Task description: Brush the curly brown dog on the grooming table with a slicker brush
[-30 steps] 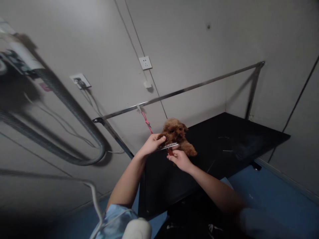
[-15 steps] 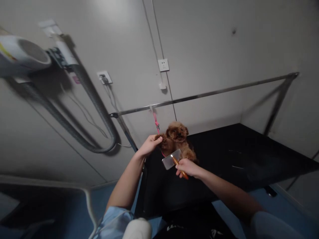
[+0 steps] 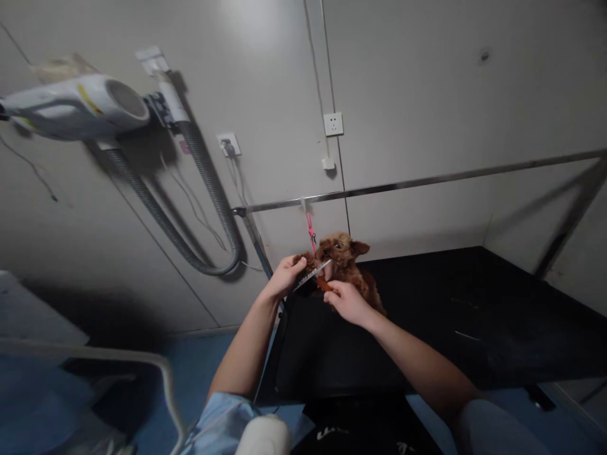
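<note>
A small brown curly dog (image 3: 348, 265) sits at the near left corner of a black table (image 3: 427, 328), tied by a pink leash (image 3: 310, 229) to a metal bar. My left hand (image 3: 287, 276) is closed around the dog's raised front paw. My right hand (image 3: 346, 301) grips the orange handle of a slicker brush (image 3: 313, 277), whose metal pad lies against that paw just below the dog's chin.
A steel rail (image 3: 417, 183) runs above the table along the wall. A white dryer (image 3: 76, 110) with a grey ribbed hose (image 3: 208, 196) hangs on the wall at left. Wall sockets (image 3: 332, 124) sit behind. Blue floor surrounds the table.
The brush has moved up from in front of the dog's belly to the held paw. The view has shifted left, showing more of the dryer.
</note>
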### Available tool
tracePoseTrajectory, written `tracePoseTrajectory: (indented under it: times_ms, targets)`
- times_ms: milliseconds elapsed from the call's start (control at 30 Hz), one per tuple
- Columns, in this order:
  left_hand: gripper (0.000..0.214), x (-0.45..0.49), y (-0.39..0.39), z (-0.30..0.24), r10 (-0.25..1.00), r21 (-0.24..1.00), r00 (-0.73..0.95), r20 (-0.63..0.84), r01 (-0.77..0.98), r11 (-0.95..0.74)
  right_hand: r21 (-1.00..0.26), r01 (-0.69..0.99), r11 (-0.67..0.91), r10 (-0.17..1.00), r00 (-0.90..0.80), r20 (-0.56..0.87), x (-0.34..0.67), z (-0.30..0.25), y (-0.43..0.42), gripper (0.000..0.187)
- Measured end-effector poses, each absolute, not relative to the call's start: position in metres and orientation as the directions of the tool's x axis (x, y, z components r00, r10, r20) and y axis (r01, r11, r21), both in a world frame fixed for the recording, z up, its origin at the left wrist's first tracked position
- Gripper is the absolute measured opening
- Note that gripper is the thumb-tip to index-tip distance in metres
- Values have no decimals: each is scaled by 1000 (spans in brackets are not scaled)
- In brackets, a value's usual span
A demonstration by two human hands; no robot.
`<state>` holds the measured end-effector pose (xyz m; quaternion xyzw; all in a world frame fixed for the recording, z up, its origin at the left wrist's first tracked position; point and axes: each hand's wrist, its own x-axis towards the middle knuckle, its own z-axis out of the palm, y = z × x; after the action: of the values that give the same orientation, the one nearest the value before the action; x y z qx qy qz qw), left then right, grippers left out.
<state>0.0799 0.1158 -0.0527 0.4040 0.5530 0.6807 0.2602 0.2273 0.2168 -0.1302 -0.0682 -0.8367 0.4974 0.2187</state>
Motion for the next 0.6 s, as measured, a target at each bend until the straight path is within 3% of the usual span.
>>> tracePoseTrajectory:
  times_ms: [67, 167, 233, 300, 367, 500, 533, 600]
  targets:
    - [42, 79, 113, -56, 752, 961, -609, 254, 74, -265, -780, 34, 624, 379, -886, 265, 231, -128, 220, 17]
    - [39, 79, 113, -62, 678, 953, -692, 248, 46, -301, -690, 287, 665, 438, -898, 48, 241, -129, 217, 19]
    - [37, 81, 113, -66, 675, 951, -695, 246, 37, -308, -679, 224, 699, 385, -918, 94, 245, -127, 214, 23]
    - [35, 84, 113, -70, 668, 950, -703, 243, 35, -309, -654, 51, 755, 311, -905, 289, 244, -120, 213, 26]
    - [34, 87, 112, -72, 632, 948, -743, 221, 12, -318, -591, 27, 806, 311, -869, 385, 241, -112, 217, 27]
    - [36, 91, 109, -78, 530, 926, -836, 140, -79, -370, -471, 400, 786, 519, -841, 151, 240, -107, 228, 32]
    - [37, 91, 109, -80, 517, 923, -847, 127, -90, -374, -459, 443, 770, 549, -827, 124, 241, -108, 228, 32]
    - [38, 91, 109, -84, 501, 928, -859, 110, -92, -362, -485, 364, 795, 504, -841, 194, 242, -111, 223, 31]
